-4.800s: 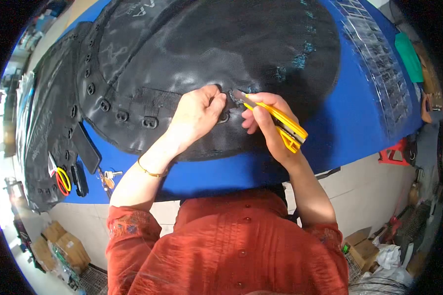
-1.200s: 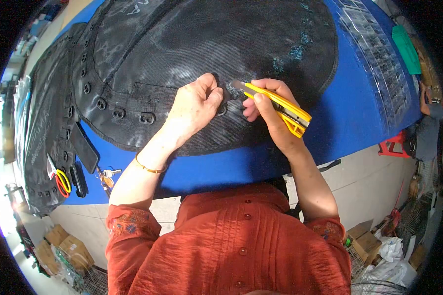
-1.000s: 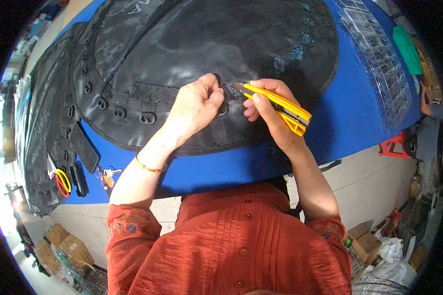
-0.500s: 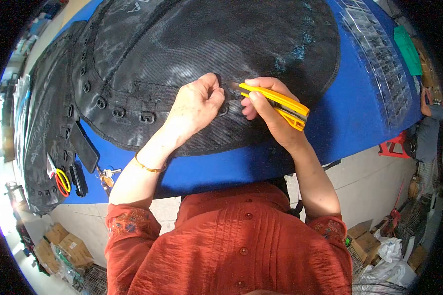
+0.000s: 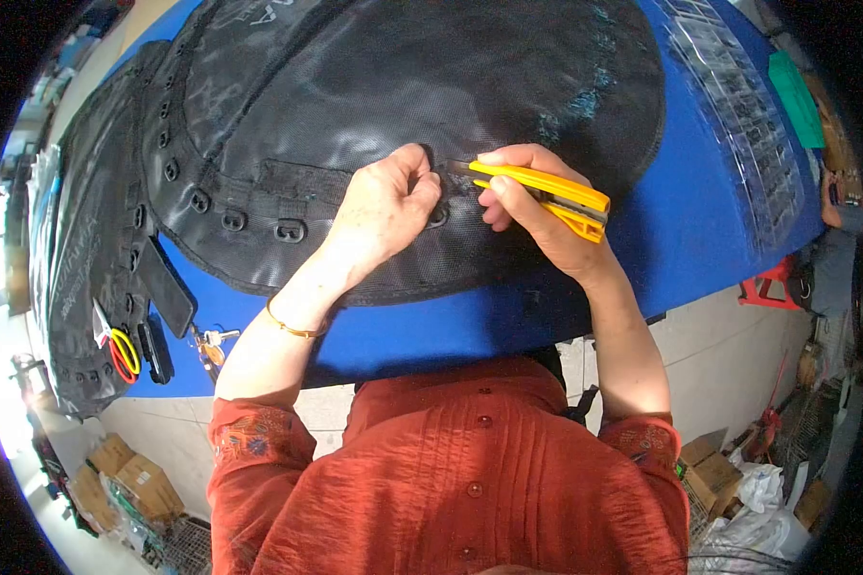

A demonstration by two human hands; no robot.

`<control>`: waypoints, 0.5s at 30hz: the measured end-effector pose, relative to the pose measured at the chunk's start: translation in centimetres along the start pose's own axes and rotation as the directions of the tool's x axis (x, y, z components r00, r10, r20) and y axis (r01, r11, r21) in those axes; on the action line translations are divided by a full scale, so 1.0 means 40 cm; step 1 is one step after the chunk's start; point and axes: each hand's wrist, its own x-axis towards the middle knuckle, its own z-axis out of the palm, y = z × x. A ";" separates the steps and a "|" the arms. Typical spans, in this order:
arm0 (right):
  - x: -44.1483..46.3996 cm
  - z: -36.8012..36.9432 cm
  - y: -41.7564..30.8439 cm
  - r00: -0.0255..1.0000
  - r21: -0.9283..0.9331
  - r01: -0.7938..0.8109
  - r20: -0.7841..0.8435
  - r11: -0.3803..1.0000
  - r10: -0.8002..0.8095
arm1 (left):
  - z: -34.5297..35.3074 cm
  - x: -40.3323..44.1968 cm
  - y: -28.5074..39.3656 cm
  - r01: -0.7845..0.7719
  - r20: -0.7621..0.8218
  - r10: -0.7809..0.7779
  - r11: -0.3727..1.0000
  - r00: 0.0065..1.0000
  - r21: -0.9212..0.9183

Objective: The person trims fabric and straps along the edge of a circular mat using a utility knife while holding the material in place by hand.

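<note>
A large rounded piece of black mesh fabric (image 5: 403,86) with a sewn webbing strip and black plastic buckles lies before me. My left hand (image 5: 388,201) rests on it, thumb and fingers pinched together; what is between them is hidden. Just to the right, my right hand (image 5: 537,196) grips yellow-handled thread snips (image 5: 556,187). Their blades point left, close to my left fingertips and the strip, slightly apart at the tips. Beside my left fingers a black plastic buckle (image 5: 438,217) is partly covered.
Red-and-yellow scissors (image 5: 123,353), a dark flat phone-like object (image 5: 166,287) and keys (image 5: 211,350) lie left on the blue table (image 5: 431,326). Another black fabric piece (image 5: 77,249) hangs over the left edge. Clear compartment trays (image 5: 738,125) and a green box (image 5: 796,101) stand right.
My right hand and the snips have shifted slightly right, and the snips have turned a little so both yellow handles show. My left hand keeps its pinch in nearly the same place.
</note>
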 end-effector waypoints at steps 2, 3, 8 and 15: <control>0.000 -0.001 -0.001 1.000 -0.007 -0.001 0.006 1.000 0.001 | -0.003 -0.001 0.005 0.003 0.003 -0.003 1.000 1.000 -0.002; 0.000 0.000 0.000 1.000 -0.007 -0.001 0.006 1.000 0.001 | -0.004 -0.001 0.007 0.020 0.010 -0.020 1.000 1.000 0.003; -0.002 -0.003 0.008 1.000 -0.011 0.014 0.000 1.000 -0.014 | -0.001 -0.002 0.000 -0.002 -0.006 0.002 1.000 1.000 0.005; -0.005 -0.012 0.011 1.000 0.011 -0.004 0.012 1.000 0.004 | -0.002 -0.002 -0.003 0.002 -0.011 -0.001 1.000 1.000 0.022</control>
